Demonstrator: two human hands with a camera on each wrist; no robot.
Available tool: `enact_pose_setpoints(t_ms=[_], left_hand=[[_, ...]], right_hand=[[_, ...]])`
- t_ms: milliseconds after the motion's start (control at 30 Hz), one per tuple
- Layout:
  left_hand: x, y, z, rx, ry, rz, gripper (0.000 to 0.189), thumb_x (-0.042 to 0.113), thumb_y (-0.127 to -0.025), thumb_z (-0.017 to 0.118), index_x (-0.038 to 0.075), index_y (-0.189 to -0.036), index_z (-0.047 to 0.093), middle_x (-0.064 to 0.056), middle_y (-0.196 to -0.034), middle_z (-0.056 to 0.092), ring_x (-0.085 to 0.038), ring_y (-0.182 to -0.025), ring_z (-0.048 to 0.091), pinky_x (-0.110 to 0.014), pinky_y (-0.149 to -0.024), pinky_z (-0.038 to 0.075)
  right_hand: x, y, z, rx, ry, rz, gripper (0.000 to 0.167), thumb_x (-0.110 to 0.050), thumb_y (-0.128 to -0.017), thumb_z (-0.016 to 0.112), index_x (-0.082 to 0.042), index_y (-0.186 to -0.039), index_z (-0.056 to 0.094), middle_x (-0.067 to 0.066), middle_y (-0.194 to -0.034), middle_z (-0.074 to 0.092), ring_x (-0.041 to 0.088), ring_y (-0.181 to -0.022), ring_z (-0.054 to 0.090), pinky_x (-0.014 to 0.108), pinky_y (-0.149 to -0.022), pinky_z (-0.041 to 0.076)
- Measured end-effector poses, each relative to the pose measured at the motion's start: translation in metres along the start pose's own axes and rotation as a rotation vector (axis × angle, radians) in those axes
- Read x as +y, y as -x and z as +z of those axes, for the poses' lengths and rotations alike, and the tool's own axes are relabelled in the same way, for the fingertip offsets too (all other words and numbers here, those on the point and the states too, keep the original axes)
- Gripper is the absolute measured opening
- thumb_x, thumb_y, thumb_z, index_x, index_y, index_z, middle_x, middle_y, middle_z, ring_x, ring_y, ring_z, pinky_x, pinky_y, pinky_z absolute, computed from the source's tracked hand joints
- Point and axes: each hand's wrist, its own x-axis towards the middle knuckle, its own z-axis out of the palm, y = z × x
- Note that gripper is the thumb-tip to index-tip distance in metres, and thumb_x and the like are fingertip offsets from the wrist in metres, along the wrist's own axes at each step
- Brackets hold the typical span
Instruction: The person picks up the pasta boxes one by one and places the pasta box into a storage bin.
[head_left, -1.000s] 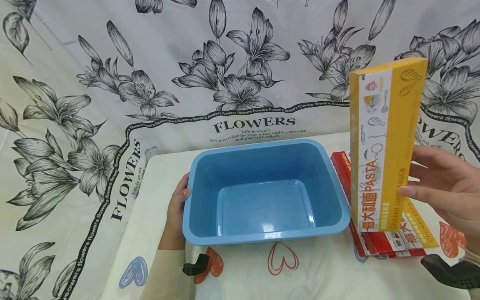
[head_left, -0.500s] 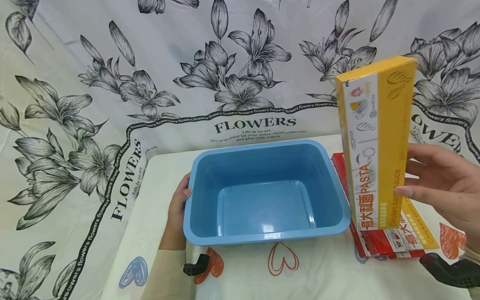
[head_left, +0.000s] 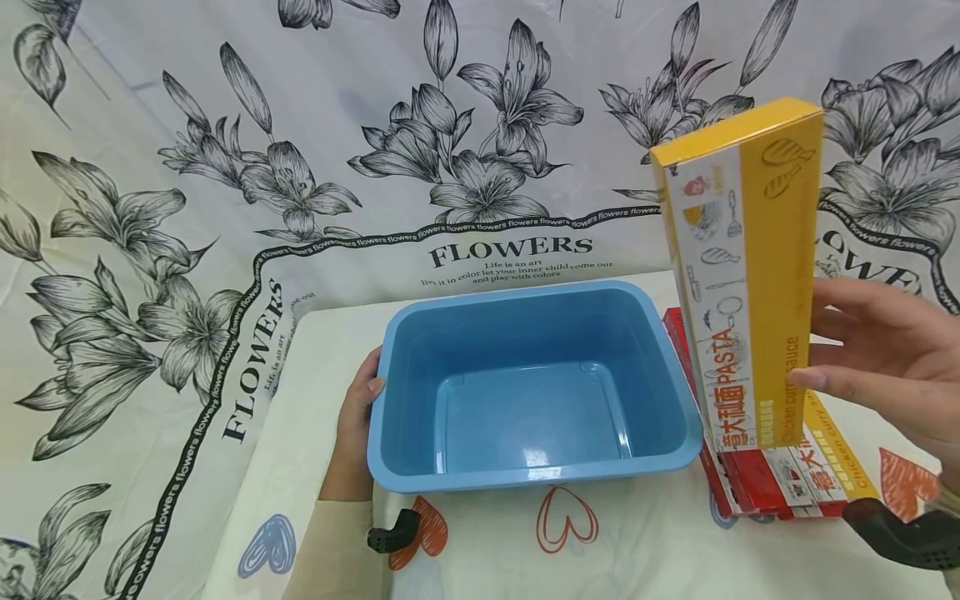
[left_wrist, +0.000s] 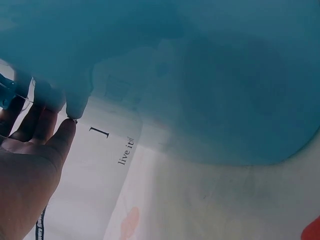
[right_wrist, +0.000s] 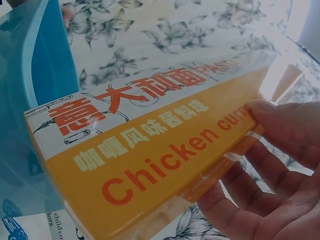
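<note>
My right hand holds a yellow and white pasta box by its right edge, thumb on the front and fingers behind. The box stands nearly upright, tilted a little left, just right of a blue plastic basin. Its lettering, "Chicken curry", shows large in the right wrist view, where the thumb lies on the box. My left hand grips the basin's left rim, its fingers partly hidden behind the wall. In the left wrist view the thumb is at the basin's edge. Inside, the basin is bare.
Behind the held box, red pasta boxes and another yellow pasta box lie stacked on the table, right beside the basin. A white tablecloth with printed hearts covers the table. A flower-printed curtain hangs behind.
My right hand has carried the pasta box slightly left and up, and the box's top now leans more to the left. The left hand and the basin stay nearly where they were.
</note>
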Motion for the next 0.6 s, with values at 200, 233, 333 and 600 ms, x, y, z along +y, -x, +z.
enact_pose_setpoints(t_ms=[200,233,333,600], left_hand=[[-0.001,0.000,0.001,0.040,-0.015,-0.002,0.067,0.031,-0.099,0.041,0.012,-0.163,0.047,-0.016,-0.154,0.055,-0.043,-0.141,0.051,-0.053,-0.110,0.049],[-0.001,0.000,0.001,0.047,-0.021,-0.007,0.067,0.032,-0.099,0.041,0.013,-0.163,0.047,-0.015,-0.154,0.055,-0.042,-0.141,0.051,-0.052,-0.109,0.049],[-0.001,0.000,0.001,0.047,-0.013,-0.024,0.067,0.032,-0.099,0.041,0.014,-0.163,0.046,-0.015,-0.154,0.054,-0.040,-0.141,0.051,-0.050,-0.110,0.048],[-0.001,0.000,0.001,0.053,-0.014,-0.004,0.068,0.030,-0.098,0.039,0.009,-0.162,0.047,-0.019,-0.152,0.055,-0.043,-0.138,0.053,-0.049,-0.105,0.053]], right_hand=[[-0.005,-0.006,-0.002,-0.036,-0.027,-0.039,0.072,0.024,-0.093,0.067,0.018,-0.158,0.036,0.027,-0.160,0.043,0.027,-0.139,0.055,0.026,-0.101,0.054],[-0.007,-0.007,-0.002,-0.028,-0.016,-0.025,0.073,0.024,-0.093,0.067,0.017,-0.158,0.036,0.027,-0.160,0.043,0.027,-0.139,0.055,0.026,-0.101,0.054],[-0.008,-0.008,-0.002,-0.026,-0.004,-0.017,0.075,0.028,-0.092,0.065,0.015,-0.160,0.036,0.028,-0.160,0.041,0.027,-0.138,0.057,0.026,-0.100,0.054],[-0.015,-0.012,0.004,-0.002,0.156,0.061,0.083,0.033,-0.090,0.061,0.004,-0.164,0.039,0.024,-0.159,0.044,0.020,-0.134,0.062,0.021,-0.093,0.056]])
